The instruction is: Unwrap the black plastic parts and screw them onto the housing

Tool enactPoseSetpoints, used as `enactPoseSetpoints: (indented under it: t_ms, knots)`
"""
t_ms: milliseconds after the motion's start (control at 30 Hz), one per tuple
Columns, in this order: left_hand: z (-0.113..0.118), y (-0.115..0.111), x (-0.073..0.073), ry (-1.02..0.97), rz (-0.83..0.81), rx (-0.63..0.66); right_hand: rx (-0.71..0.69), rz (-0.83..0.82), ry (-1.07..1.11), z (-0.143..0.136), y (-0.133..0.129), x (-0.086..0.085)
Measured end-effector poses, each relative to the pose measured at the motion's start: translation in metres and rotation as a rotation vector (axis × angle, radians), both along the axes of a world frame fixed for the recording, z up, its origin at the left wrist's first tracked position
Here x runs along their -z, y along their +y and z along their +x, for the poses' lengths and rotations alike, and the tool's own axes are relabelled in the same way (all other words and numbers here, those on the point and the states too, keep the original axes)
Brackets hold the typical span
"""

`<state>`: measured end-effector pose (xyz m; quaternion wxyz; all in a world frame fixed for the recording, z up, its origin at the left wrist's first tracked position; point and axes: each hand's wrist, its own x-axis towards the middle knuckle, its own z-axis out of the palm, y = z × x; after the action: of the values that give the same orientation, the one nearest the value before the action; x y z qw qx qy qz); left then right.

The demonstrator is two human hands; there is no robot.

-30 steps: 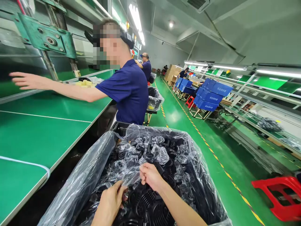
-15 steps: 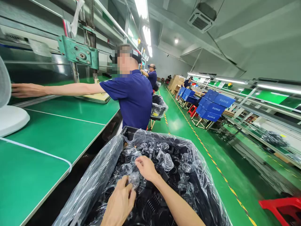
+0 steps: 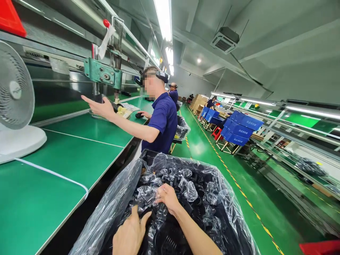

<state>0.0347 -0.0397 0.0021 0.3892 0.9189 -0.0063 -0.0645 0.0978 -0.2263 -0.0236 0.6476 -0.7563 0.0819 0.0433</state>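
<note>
A bin [image 3: 147,156] lined with a clear plastic liner [image 3: 114,191] holds many black plastic parts [image 3: 170,241], several in crinkled clear wrap. Low in the bin, my left hand [image 3: 129,228] is closed around a black plastic part [image 3: 146,212], with thumb and index finger on either side of it. Just up and to the right, my right hand [image 3: 168,199] pinches clear plastic wrap [image 3: 147,193] between its fingertips. What lies under that wrap is hard to make out.
Left of the bin runs a green workbench [image 3: 79,159] with a white fan [image 3: 16,88] and a cord over its edge. Ahead, a co-worker [image 3: 164,117] sits by a green press [image 3: 103,72]. Blue crates [image 3: 239,127] stand across the aisle; a red stool [image 3: 320,247] is at lower right.
My left hand has shifted slightly down and left and now has a black part in its fingers. My right hand stays near the wrap. The co-worker's arm has drawn back from the fan.
</note>
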Motion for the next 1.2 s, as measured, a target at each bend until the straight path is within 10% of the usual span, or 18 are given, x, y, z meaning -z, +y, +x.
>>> enactPoseSetpoints:
  t_ms: [300, 800, 1200]
  knots:
    - [0.021, 0.014, 0.0, 0.044, -0.242, -0.065, -0.149, 0.195, 0.057, -0.036, 0.009, 0.007]
    - [0.012, 0.017, -0.02, -0.292, -0.276, -0.435, 0.107, -0.605, 0.042, 0.005, -0.011, 0.007]
    - [0.015, 0.006, 0.001, -0.295, -0.263, -0.122, 0.104, 0.002, 0.001, 0.001, -0.014, -0.008]
